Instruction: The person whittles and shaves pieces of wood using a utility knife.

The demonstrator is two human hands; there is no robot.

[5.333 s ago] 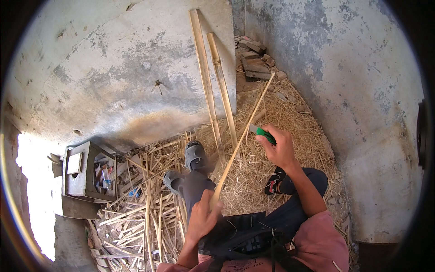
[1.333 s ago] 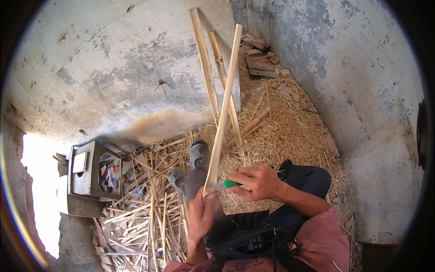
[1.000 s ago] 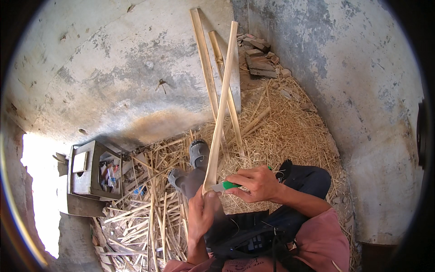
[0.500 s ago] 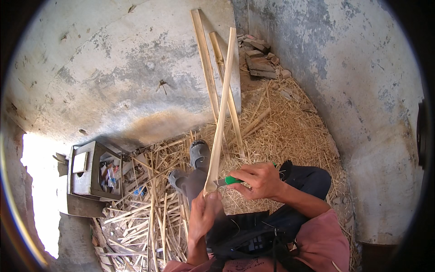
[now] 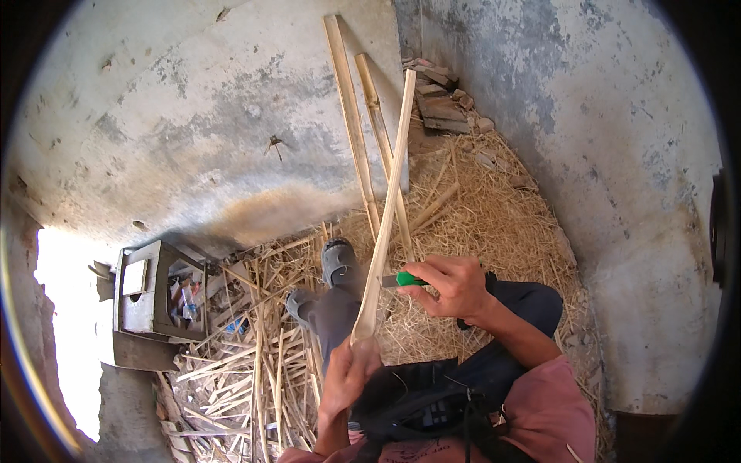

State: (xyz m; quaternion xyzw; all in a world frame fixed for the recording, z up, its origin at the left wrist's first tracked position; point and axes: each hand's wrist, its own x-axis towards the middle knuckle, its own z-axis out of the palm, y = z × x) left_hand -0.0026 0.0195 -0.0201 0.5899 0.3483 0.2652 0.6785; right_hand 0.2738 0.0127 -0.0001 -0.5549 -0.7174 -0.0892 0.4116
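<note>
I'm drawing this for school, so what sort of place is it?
Probably a rough work space in an old room or shed, though I can't be sure. The grey wall is worn and patchy, straw-like scraps lie all around, and the right hand holds a green-handled knife.

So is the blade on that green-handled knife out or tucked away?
Out: the grey blade shows beyond the green handle held in the right hand, pointing toward the pale strip.
</note>
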